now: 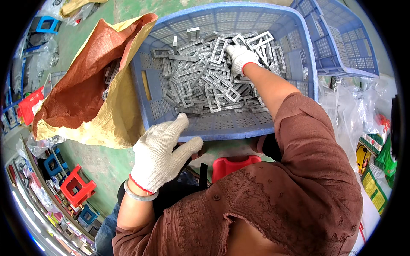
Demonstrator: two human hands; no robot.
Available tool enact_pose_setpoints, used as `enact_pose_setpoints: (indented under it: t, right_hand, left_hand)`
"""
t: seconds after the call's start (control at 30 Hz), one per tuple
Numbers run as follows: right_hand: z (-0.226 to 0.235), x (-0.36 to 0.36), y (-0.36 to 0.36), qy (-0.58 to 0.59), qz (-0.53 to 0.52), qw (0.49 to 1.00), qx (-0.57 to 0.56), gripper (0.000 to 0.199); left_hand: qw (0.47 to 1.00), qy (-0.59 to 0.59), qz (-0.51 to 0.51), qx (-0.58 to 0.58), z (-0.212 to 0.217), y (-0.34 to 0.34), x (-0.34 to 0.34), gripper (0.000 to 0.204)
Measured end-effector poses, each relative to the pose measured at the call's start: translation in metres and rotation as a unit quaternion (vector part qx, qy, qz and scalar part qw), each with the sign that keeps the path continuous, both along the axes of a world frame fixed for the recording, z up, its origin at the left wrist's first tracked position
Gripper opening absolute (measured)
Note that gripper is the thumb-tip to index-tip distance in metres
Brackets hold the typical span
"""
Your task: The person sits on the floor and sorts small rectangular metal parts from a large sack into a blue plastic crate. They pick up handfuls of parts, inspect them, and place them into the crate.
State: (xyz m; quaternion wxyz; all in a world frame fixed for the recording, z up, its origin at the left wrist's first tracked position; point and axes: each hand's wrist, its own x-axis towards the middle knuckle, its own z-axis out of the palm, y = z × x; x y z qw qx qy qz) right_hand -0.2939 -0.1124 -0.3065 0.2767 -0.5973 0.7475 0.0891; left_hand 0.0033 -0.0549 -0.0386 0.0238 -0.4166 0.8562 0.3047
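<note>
A blue plastic crate (213, 133) holds a heap of grey rectangular metal frames (213, 79). Inside its far right part, my right hand (241, 59), in a white knit glove, is closed at the heap. Its fingers curl round a metal frame, though the fingertips are partly hidden among the pieces. My left hand (164, 149), gloved the same way, hovers by the crate's near left corner with thumb and fingers apart and nothing in it. Left of the crate, an open yellow woven sack (117, 115) with a reddish-brown inside contains more metal frames (112, 74).
Another blue crate (346, 47) stands tilted at the far right. Clear plastic bags (350, 111) and colourful packages (376, 187) lie on the right. A red stool (77, 186) is on the green floor at left, and another red stool (232, 165) sits under me.
</note>
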Motion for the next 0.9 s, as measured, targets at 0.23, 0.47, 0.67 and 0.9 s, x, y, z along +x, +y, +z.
enact_pose_setpoints:
  t: [0.23, 0.47, 0.67, 0.9]
  right_hand:
    - [0.016, -0.008, 0.005, -0.006, 0.028, 1.0, 0.003, 0.072]
    - [0.024, -0.036, 0.006, -0.274, -0.207, 0.932, -0.116, 0.064]
    - [0.128, -0.015, 0.009, -0.615, -0.279, 0.729, -0.11, 0.038]
    - [0.257, 0.028, 0.056, -0.817, -0.171, 0.54, -0.106, 0.027]
  left_hand:
    - [1.0, -0.006, 0.007, 0.019, 0.007, -0.004, -0.006, 0.054]
    - [0.998, -0.05, 0.0, 0.036, 0.014, -0.001, -0.01, 0.055]
    - [0.998, 0.001, 0.055, 0.031, -0.005, -0.003, -0.008, 0.063]
    - [0.869, 0.359, 0.153, 0.305, 0.006, -0.001, -0.035, 0.085]
